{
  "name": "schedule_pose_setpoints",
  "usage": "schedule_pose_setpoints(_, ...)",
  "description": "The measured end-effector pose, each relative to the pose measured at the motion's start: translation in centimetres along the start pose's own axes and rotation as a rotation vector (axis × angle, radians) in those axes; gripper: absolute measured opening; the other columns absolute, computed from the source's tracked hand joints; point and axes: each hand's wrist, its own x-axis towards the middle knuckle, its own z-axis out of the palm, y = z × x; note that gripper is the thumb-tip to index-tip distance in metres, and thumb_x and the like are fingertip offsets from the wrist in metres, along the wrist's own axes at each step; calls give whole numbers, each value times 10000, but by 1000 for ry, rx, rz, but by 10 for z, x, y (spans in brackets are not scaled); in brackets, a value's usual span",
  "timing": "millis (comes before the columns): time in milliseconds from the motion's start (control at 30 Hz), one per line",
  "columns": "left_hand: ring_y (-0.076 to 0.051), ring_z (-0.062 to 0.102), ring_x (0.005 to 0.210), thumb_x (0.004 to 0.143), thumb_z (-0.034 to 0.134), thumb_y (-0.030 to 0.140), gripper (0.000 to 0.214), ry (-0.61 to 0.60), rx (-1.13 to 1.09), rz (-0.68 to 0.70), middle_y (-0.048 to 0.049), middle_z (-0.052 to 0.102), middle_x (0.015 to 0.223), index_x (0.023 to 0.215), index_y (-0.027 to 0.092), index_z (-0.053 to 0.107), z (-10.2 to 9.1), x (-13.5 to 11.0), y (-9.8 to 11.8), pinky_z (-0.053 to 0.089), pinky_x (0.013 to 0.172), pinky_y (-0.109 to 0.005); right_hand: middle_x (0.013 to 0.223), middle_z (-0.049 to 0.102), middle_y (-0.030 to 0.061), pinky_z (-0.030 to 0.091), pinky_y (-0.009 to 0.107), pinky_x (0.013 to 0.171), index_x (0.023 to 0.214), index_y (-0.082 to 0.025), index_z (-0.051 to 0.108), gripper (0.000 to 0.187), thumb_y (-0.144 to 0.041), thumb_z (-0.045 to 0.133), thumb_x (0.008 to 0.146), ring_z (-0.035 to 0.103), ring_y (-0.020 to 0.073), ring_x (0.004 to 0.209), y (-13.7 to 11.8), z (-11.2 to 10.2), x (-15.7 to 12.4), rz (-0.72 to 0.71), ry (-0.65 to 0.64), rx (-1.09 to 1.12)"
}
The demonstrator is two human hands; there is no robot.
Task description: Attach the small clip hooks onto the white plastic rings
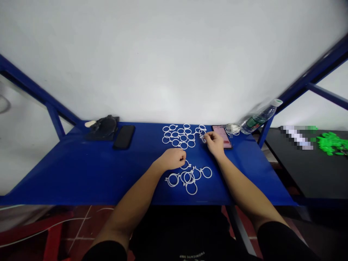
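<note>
My left hand (pixel 174 158) is closed, its curled fingers over a white plastic ring (pixel 187 168) with a small clip, partly hidden by the hand. My right hand (pixel 214 142) pinches a small white piece (pixel 202 139), apparently a ring seen at an angle, at the right end of a group of rings. That group of white rings (pixel 183 138) lies side by side in rough rows beyond my left hand. Closer to my body, a looser pile of the same rings (pixel 191 188) overlaps on the blue table (pixel 108 174).
A lit phone (pixel 227 139) lies just beyond my right hand, with a coiled white cable (pixel 233 129) and a leaning plastic bottle (pixel 258 119). To the left are a dark phone (pixel 124 136) and a black bag (pixel 104 127). Green pieces (pixel 331 143) sit on a black table.
</note>
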Motion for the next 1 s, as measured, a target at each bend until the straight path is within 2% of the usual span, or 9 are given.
schedule_pose_setpoints(133,-173,669,750,952,579,220,90,135,-10,-25,-10,725,858,904,211,655,0,1,-1,454,681,-285,730,710,29,472,296,593,849,-197,711,268,-446,639,918,615,183,648,-2,-1,-1,-51,3,-25)
schedule_pose_setpoints(233,-176,688,730,1029,527,273,131,264,-16,-107,7,726,807,1015,220,646,-1,3,1,450,684,-286,728,710,24,502,309,619,868,-205,713,279,-463,638,948,623,181,645,-15,-3,-12,-190,-21,-17)
schedule_pose_setpoints(367,-186,722,803,1029,564,282,112,422,-1,-162,-4,754,856,1045,224,659,0,5,3,469,719,-279,882,758,43,543,321,676,1062,-232,730,249,-455,678,964,659,171,674,-38,0,-34,-489,-210,-52)
schedule_pose_setpoints(467,-179,724,819,1038,555,274,129,492,-5,-142,-18,764,904,1059,217,668,2,5,2,486,742,-277,931,764,38,531,311,642,1161,-250,709,288,-454,712,958,640,149,621,-47,5,-44,-568,-309,-117)
schedule_pose_setpoints(667,-175,724,811,1031,586,275,138,513,-16,-114,-20,768,899,1086,207,692,7,6,0,519,743,-281,994,776,54,547,304,682,1141,-249,706,185,-364,600,1043,693,164,733,-47,5,-43,-635,-374,-123)
schedule_pose_setpoints(867,-170,714,991,1010,644,317,231,587,-73,85,-83,720,1215,1198,198,704,7,6,3,582,863,-304,954,788,48,573,306,696,1098,-244,718,143,-309,605,1040,726,176,772,-49,5,-44,-676,-321,-85)
schedule_pose_setpoints(1000,-167,714,955,1003,671,383,253,534,-106,139,-72,743,1160,1180,210,723,5,5,3,589,856,-314,1011,800,57,611,335,782,1118,-247,722,149,-272,596,1043,762,194,877,-53,4,-45,-708,-349,-29)
